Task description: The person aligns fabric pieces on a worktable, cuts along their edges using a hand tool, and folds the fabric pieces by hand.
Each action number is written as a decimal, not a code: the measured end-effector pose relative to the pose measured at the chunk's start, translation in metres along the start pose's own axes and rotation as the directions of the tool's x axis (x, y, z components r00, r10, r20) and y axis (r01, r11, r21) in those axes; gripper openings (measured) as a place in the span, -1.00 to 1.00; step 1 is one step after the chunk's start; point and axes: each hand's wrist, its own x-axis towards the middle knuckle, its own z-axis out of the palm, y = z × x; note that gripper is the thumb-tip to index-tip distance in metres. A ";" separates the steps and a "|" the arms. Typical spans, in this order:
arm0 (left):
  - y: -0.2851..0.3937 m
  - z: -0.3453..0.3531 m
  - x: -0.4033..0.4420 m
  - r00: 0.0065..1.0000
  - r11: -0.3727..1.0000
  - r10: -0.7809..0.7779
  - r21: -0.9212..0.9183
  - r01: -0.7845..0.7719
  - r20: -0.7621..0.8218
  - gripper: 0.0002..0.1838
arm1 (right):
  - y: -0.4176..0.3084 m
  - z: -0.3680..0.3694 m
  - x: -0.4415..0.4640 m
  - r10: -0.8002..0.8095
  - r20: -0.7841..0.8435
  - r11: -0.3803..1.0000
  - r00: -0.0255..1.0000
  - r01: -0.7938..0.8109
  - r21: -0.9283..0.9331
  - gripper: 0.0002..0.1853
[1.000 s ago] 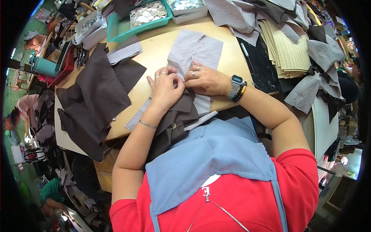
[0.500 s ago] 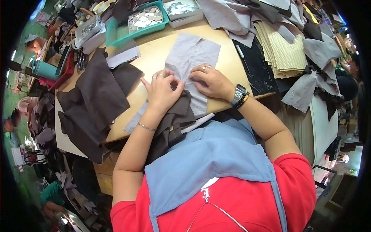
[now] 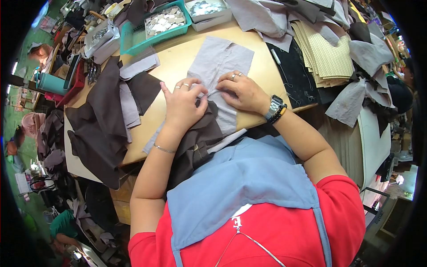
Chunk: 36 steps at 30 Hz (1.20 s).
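A light grey cloth [image 3: 222, 58] lies creased on the tabletop, with a dark brown cloth [image 3: 202, 129] over its lower part, running down to the lap. My left hand [image 3: 184, 104] is at the left side of the grey cloth, thumb and fingers curled into a pinch at the fold. Facing it from the right, my right hand [image 3: 242, 93] rests on the grey cloth with its fingers bent inward. The fingertips of both hands meet the cloth close together. Whatever is between them is too small or hidden to make out.
Dark brown cloth pieces [image 3: 100, 120] lie at the left of the table [image 3: 178, 58]. A green basket [image 3: 133, 38] with small pale pieces and a white box [image 3: 209, 22] stand at the back. Woven sheets [image 3: 327, 58] are stacked at the right. A co-worker [image 3: 62, 227] is at the lower left.
My right hand has drawn up and back a little from its first spot, and my left hand has shifted slightly left. A grey strip now shows among the brown pieces at the left.
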 end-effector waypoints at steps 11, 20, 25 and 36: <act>0.009 0.004 0.011 0.987 0.955 0.067 0.277 -0.105 0.144 -0.89 | -0.001 -0.001 0.000 0.004 -0.004 1.000 1.000 -0.004 0.006 -0.78; -0.014 -0.002 0.006 0.970 0.997 -0.020 -0.062 0.036 0.243 -0.80 | -0.011 0.000 0.010 0.091 0.017 0.992 0.996 -0.092 0.082 -0.81; -0.021 0.010 -0.003 0.981 0.982 -0.046 -0.173 0.080 0.189 -0.72 | -0.011 -0.018 0.016 0.198 0.000 0.980 0.980 -0.198 -0.025 -0.79; -0.017 0.017 -0.007 0.992 0.994 -0.034 -0.101 0.046 0.124 -0.54 | 0.080 -0.106 -0.073 0.440 -0.313 0.715 0.841 -0.540 -0.444 -0.83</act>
